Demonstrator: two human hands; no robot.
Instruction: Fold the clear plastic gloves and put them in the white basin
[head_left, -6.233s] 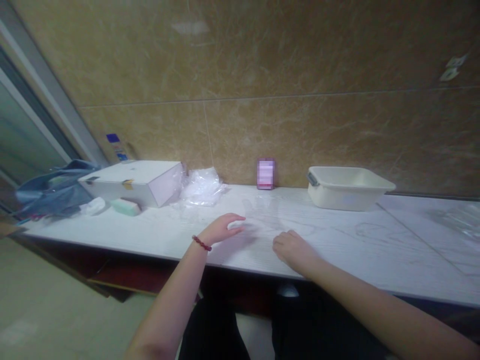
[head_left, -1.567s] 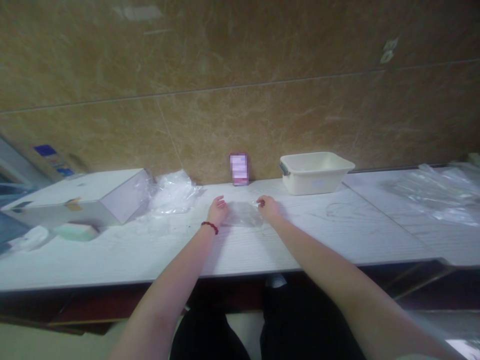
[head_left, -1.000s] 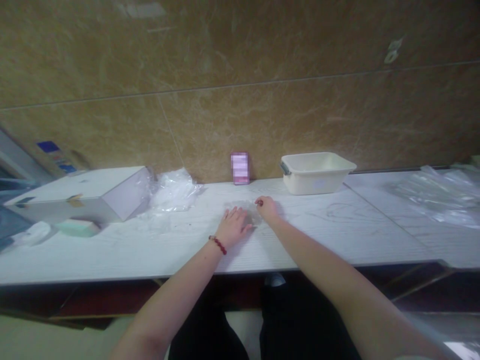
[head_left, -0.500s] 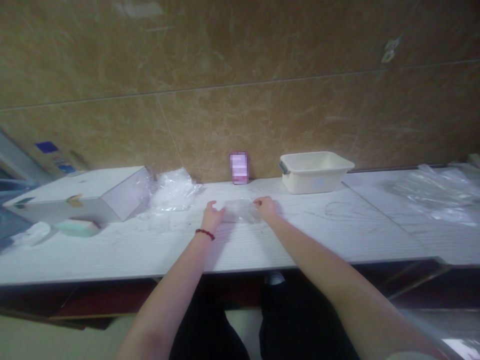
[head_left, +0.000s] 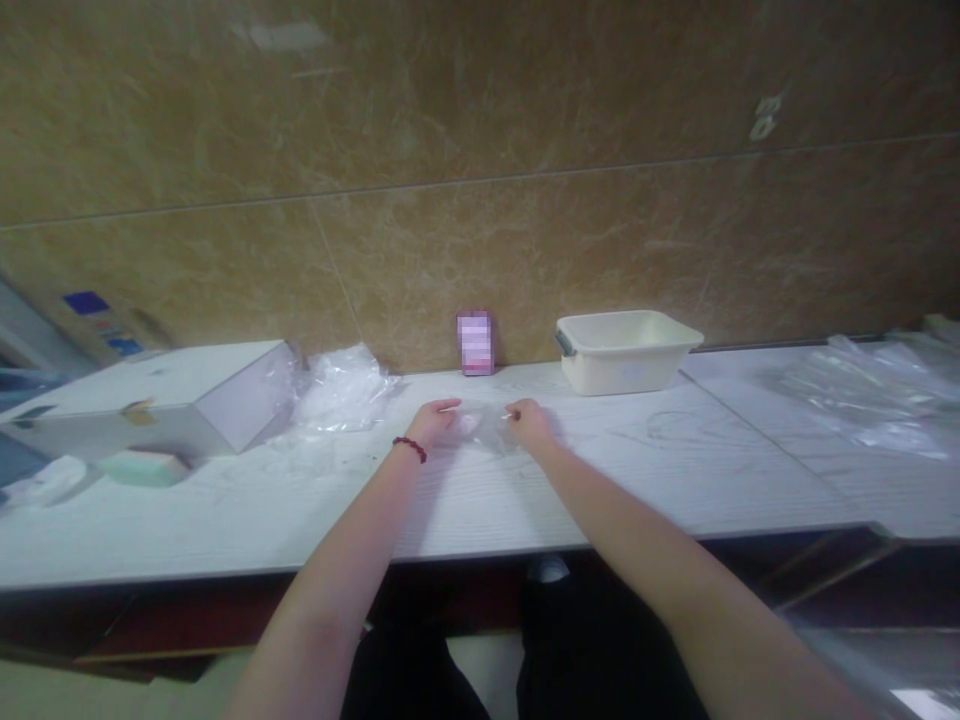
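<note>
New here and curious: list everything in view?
Wall: one, brown, behind
Table: one, white, middle
Shelf: one, reddish, below
Wall patches: two, whitish, upper right
Plastic piece: one, clear, centre
Tub: one, cream, right of centre
Phone: one, purplish, against wall
Box: one, white, left
Plastic heaps: two, clear, left and far right
Block: one, pale green, near box
Bundle: one, white, left of block
Blurred thing: one, blue, left edge
Unclear item: one, blue-topped, behind box
Bracelet: one, red, left wrist
Trousers: one pair, black, bottom
Left grip: one, bare, at plastic's left
Right grip: one, bare, at plastic's right
</note>
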